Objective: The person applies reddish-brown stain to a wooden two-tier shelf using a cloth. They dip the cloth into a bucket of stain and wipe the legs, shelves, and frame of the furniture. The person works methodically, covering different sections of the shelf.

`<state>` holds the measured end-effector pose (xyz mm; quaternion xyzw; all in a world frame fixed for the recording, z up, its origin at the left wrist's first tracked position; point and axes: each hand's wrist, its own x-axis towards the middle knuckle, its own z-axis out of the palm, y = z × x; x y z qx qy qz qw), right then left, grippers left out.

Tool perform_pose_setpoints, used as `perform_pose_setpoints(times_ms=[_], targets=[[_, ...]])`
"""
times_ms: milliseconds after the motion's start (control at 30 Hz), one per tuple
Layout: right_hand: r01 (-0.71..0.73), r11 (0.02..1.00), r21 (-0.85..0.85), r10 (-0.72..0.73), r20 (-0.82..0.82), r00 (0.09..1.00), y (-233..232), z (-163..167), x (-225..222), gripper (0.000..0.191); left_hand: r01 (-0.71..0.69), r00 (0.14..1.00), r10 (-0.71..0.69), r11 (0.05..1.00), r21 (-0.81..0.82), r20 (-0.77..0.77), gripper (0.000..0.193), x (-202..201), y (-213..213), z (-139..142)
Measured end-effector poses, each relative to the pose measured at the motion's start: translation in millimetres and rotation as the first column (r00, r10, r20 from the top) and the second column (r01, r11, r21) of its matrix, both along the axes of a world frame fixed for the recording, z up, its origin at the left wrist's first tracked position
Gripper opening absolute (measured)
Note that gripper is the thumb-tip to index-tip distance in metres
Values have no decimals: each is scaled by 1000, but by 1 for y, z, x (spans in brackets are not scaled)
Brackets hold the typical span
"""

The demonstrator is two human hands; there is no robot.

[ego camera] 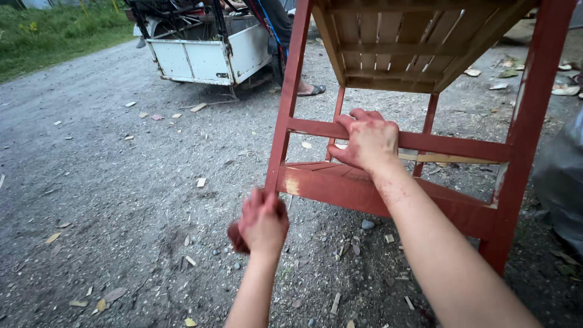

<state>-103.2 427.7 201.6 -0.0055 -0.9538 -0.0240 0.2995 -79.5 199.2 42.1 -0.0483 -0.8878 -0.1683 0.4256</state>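
Stain work goes best with my right hand (370, 141) clamped around the red chair's crossbar (449, 144), while my left hand (262, 223), fisted on the stain-soaked rag (237, 238), rubs the front leg (280, 143) evenly.

no packages, labels, signs or screens are in view.

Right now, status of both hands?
Left hand: closed around a dark red rag, beside the chair leg.
Right hand: gripping the chair's upper rail.
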Motion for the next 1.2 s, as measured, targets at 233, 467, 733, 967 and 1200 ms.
perform_pose_setpoints(times_ms=[233, 467, 733, 967, 1200], targets=[[-13, 999, 31, 13, 5, 1000, -5, -5, 3, 70, -25, 992, 22, 1000, 17, 124, 11, 24, -7, -15], [31, 999, -12, -30, 52, 998, -6, -3, 1, 75, 5, 996, -7, 1000, -22, -88, 16, -1, 2, 5], [45, 999, -8, -44, 67, 997, -8, -3, -1, 75, 22, 985, -35, 996, -82, -166, 8, -5, 5, -9], [56, 998, -19, -54, 93, 994, -7, -5, -1, 75, 5, 982, -42, 980, -197, -183, 12, -18, 5, -2], [60, 998, -13, -58, 104, 993, -5, -4, -4, 72, 27, 996, -26, 1000, -9, 79, 21, -10, -2, -20]])
